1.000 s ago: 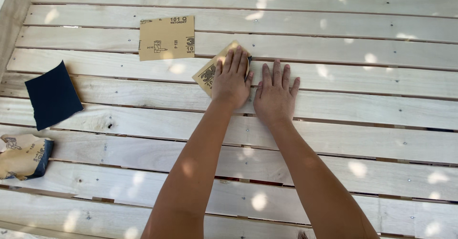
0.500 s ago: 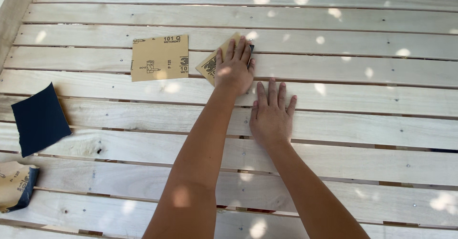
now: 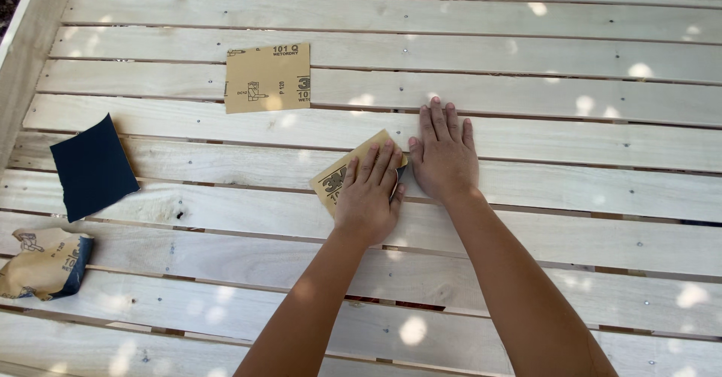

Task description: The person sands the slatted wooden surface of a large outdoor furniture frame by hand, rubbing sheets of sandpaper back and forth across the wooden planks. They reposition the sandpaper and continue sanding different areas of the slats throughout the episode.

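My left hand (image 3: pixel 368 193) presses flat on a tan folded piece of sandpaper (image 3: pixel 335 181), fingers spread over it, against the pale wooden slats (image 3: pixel 564 140). Right beside it, my right hand (image 3: pixel 444 155) lies flat and empty on the slats with fingers together, its thumb almost touching the sandpaper's edge. Both forearms reach in from the bottom of the view.
A flat tan sandpaper sheet (image 3: pixel 267 78) lies on the slats up left. A dark blue sheet (image 3: pixel 92 168) lies at the left, and a crumpled used piece (image 3: pixel 45 264) sits at the lower left. A wooden side rail (image 3: pixel 22 54) borders the left edge. Narrow gaps run between slats.
My left hand has slid the sandpaper back toward me along the slats, from beside the flat tan sheet to next to my right hand. My right hand stays flat.
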